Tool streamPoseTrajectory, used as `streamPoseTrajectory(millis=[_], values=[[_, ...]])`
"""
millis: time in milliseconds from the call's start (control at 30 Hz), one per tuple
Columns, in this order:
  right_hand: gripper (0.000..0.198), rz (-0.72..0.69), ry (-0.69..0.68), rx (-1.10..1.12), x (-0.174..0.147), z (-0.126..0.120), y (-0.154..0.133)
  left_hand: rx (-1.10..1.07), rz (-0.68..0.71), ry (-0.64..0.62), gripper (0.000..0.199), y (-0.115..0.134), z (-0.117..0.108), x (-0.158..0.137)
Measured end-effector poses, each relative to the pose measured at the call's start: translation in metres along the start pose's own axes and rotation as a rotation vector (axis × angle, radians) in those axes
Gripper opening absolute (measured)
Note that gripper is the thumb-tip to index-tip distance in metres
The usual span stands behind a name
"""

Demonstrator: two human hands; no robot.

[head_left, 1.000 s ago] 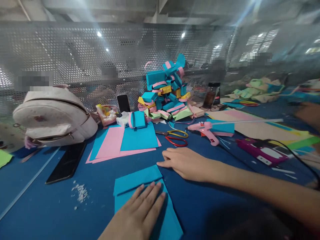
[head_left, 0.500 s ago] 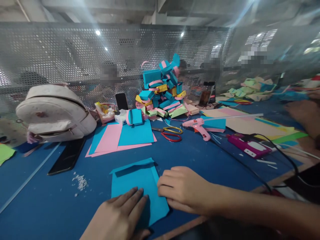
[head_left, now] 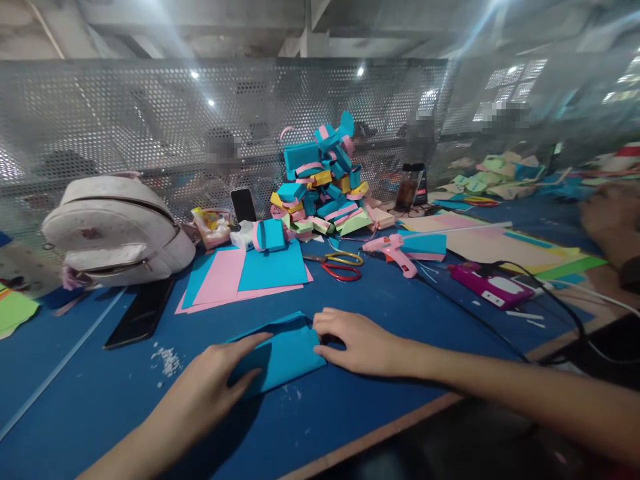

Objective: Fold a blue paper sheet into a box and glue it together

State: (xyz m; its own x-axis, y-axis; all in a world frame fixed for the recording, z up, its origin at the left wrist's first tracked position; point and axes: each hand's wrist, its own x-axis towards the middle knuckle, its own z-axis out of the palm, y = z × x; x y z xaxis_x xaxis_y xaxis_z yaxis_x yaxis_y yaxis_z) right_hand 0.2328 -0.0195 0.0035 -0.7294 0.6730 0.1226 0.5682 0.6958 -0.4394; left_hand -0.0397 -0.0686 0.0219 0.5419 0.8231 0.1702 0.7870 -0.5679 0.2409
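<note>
Left hand (head_left: 220,373), in the head view, lies at the left end of a folded blue paper (head_left: 287,360), its thumb and forefinger spread apart over it. Right hand (head_left: 353,343) is at the right end of the same paper, with fingers bent and thumb tip near the edge; I cannot tell if it pinches the edge. This paper is on the blue table (head_left: 125,393), between the two hands, and one flap stands a little raised along its far side.

Beyond the paper are flat blue and pink sheets (head_left: 217,280), and to their right the scissors (head_left: 343,272) with one yellow and one red handle. Farther to the right lie a pink glue gun (head_left: 397,252) and a purple box (head_left: 493,285) with cables. Behind these, a heap of folded colored pieces (head_left: 325,193) stands before a perforated panel (head_left: 150,120). On the left side are a pale backpack (head_left: 120,227), a dark phone (head_left: 140,317) and small white crumbs (head_left: 170,360). At the far right, another person's arm (head_left: 607,220) appears blurred.
</note>
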Motion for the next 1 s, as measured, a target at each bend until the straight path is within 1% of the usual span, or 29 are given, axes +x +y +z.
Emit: streamPoseTrajectory(millis=[100, 167, 233, 300, 433, 500, 533, 567, 667, 767, 900, 1000], values=[[0.012, -0.012, 0.012, -0.051, 0.0, 0.003, 0.001, 0.179, 0.084, 0.015, 0.046, 0.006, 0.007, 0.002], [0.01, -0.02, 0.019, -0.065, -0.001, 0.006, 0.001, 0.296, 0.2, 0.034, 0.047, 0.011, 0.015, 0.002], [0.01, -0.018, 0.021, -0.07, -0.002, 0.007, 0.001, 0.356, 0.34, 0.007, 0.049, 0.016, 0.022, 0.001], [0.011, -0.011, 0.016, -0.077, -0.001, 0.007, 0.0, 0.391, 0.429, -0.048, 0.05, 0.018, 0.028, 0.002], [0.011, 0.028, 0.01, -0.104, 0.0, 0.006, -0.004, 0.441, 0.479, -0.077, 0.054, 0.015, 0.035, 0.006], [0.019, 0.013, 0.04, -0.121, 0.0, 0.006, -0.004, 0.447, 0.507, -0.066, 0.055, 0.011, 0.036, 0.007], [0.022, -0.03, 0.058, -0.141, 0.0, 0.007, -0.003, 0.449, 0.525, -0.055, 0.055, 0.008, 0.037, 0.007], [0.022, -0.093, 0.077, -0.171, -0.001, 0.008, -0.002, 0.454, 0.538, -0.042, 0.054, 0.006, 0.037, 0.007], [0.009, -0.307, 0.183, -0.297, -0.004, 0.016, 0.003, 0.487, 0.562, 0.008, 0.049, -0.001, 0.035, 0.003], [0.013, -0.421, 0.282, -0.378, -0.008, 0.023, 0.007, 0.518, 0.594, 0.056, 0.044, -0.004, 0.028, -0.003], [0.014, -0.53, 0.275, -0.382, -0.008, 0.023, 0.007, 0.573, 0.646, 0.109, 0.039, -0.004, 0.015, -0.012], [0.015, -0.57, 0.233, -0.384, -0.005, 0.022, 0.003, 0.611, 0.631, 0.128, 0.037, -0.005, 0.008, -0.02]])
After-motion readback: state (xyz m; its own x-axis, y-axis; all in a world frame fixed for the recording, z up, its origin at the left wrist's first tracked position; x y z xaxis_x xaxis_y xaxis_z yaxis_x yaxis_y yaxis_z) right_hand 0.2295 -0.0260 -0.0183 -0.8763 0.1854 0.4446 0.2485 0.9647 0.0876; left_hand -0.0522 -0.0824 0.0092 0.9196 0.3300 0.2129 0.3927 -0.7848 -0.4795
